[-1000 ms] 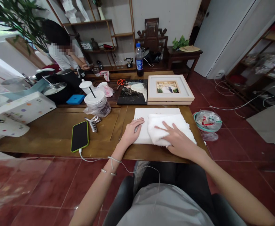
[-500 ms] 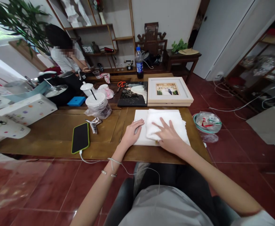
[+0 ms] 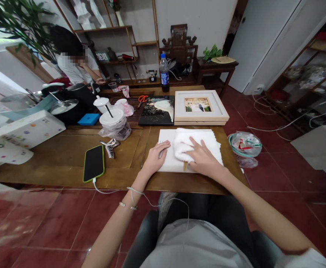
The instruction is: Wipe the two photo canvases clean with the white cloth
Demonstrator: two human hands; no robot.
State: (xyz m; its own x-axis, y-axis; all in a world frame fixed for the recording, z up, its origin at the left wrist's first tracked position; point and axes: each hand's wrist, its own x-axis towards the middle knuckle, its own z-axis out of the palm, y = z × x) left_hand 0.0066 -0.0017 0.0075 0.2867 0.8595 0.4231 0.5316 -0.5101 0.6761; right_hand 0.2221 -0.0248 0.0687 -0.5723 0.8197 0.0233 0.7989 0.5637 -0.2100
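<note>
In front of me a flat white panel (image 3: 167, 162) lies near the table's front edge. My left hand (image 3: 155, 158) rests on its left side, fingers stretched out and holding nothing. On the panel, my right hand (image 3: 203, 158) presses a crumpled white towel (image 3: 181, 143), its fingers bent into the folds. The fingertips are partly hidden in the cloth. A small yellow-brown strip (image 3: 185, 166) shows below the towel. The panel's right side has a ragged edge. Beyond it lie a light wooden picture frame (image 3: 222, 116) and a dark picture (image 3: 154, 118).
To the left are a charging phone (image 3: 94, 163), a crumpled silver wrapper (image 3: 110, 147) and a lidded cup (image 3: 114, 121) with a straw. Orange-handled scissors (image 3: 143, 99) and a bottle (image 3: 164, 76) stand or lie farther back. A person (image 3: 76, 63) sits at the far left. A bin (image 3: 245, 143) is on the floor at right.
The towel has bunched up under my right hand, whose spread fingers have drawn together. More of the yellow-brown strip shows. My left hand stays in place on the panel.
</note>
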